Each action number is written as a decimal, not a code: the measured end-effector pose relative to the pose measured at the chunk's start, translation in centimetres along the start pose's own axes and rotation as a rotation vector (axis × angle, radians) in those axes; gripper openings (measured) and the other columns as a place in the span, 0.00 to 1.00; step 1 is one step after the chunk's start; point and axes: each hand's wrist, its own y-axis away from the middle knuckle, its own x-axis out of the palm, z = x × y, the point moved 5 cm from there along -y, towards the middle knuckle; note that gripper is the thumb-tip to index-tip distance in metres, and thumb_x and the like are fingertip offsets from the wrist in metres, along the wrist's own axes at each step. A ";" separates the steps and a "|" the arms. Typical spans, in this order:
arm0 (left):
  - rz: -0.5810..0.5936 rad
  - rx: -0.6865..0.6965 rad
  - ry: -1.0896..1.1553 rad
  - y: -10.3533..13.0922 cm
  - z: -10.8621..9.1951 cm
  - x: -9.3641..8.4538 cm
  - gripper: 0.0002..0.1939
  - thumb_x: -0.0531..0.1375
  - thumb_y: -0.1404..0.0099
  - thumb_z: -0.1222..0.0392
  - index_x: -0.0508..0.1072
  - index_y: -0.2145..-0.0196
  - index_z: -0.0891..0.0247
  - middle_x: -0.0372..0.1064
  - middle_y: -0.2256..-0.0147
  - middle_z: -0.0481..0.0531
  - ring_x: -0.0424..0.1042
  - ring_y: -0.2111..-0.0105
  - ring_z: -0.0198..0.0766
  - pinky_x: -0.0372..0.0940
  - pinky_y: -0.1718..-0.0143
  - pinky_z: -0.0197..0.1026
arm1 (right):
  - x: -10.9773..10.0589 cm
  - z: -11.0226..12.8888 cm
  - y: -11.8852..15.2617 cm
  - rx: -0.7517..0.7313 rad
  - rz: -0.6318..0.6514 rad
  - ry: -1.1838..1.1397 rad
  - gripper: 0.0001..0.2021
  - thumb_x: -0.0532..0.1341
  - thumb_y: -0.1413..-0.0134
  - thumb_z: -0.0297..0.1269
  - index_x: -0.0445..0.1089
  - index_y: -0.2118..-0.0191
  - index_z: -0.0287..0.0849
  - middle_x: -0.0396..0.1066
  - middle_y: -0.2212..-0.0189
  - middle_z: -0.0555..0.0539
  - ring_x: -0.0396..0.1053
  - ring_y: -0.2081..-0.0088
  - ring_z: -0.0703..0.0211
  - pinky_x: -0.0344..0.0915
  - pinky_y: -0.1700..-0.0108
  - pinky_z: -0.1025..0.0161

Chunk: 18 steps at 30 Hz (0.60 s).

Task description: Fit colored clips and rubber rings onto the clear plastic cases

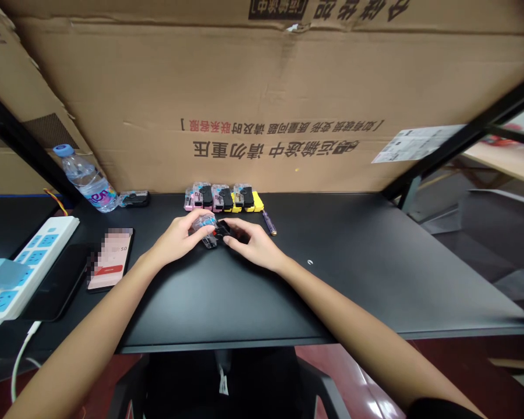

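Above the middle of the black table, my left hand is closed on a small clear plastic case with blue and red bits inside. My right hand pinches a black plastic piece up against the right side of that case. Whether the two parts are joined cannot be made out. Just beyond my hands stands a row of similar small clear-and-black devices with pink and yellow parts. To the right of the row lies a screwdriver with a dark purple handle.
At the left are a water bottle, another clear-and-black device, a phone, a dark flat slab and a white power strip. A small white scrap lies right of my hands. Cardboard walls the back.
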 end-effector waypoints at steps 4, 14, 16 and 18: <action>0.135 -0.042 -0.017 0.3 0.1 0.7 0.31 0.54 0.21 0.43 0.62 0.26 0.56 0.81 0.51 0.54 0.80 0.57 0.44 0.73 0.50 0.46 | 0.2 -0.2 0.0 0.039 0.012 -0.040 0.22 0.62 0.30 0.47 0.73 0.37 0.43 0.78 0.41 0.40 0.78 0.44 0.45 0.73 0.38 0.45; 0.076 -0.090 0.259 0.0 0.0 1.1 0.28 0.59 0.24 0.45 0.68 0.33 0.60 0.80 0.59 0.54 0.80 0.66 0.42 0.75 0.65 0.41 | 0.0 -2.0 -0.1 0.138 0.029 -0.154 0.28 0.55 0.24 0.56 0.71 0.33 0.40 0.75 0.69 0.49 0.74 0.69 0.56 0.76 0.59 0.55; 0.064 -0.105 0.314 -0.1 0.3 1.2 0.28 0.60 0.25 0.43 0.69 0.35 0.59 0.80 0.61 0.54 0.79 0.68 0.41 0.74 0.68 0.40 | 0.0 -1.9 -0.1 0.132 0.016 -0.156 0.28 0.55 0.25 0.56 0.71 0.34 0.41 0.77 0.65 0.47 0.73 0.69 0.57 0.76 0.59 0.55; 0.071 -0.110 0.357 -0.1 0.5 1.4 0.29 0.61 0.26 0.43 0.69 0.35 0.60 0.79 0.63 0.53 0.79 0.69 0.41 0.75 0.68 0.41 | 0.0 -1.7 -0.1 0.122 0.016 -0.147 0.27 0.56 0.25 0.56 0.72 0.34 0.42 0.78 0.59 0.45 0.73 0.68 0.58 0.76 0.59 0.55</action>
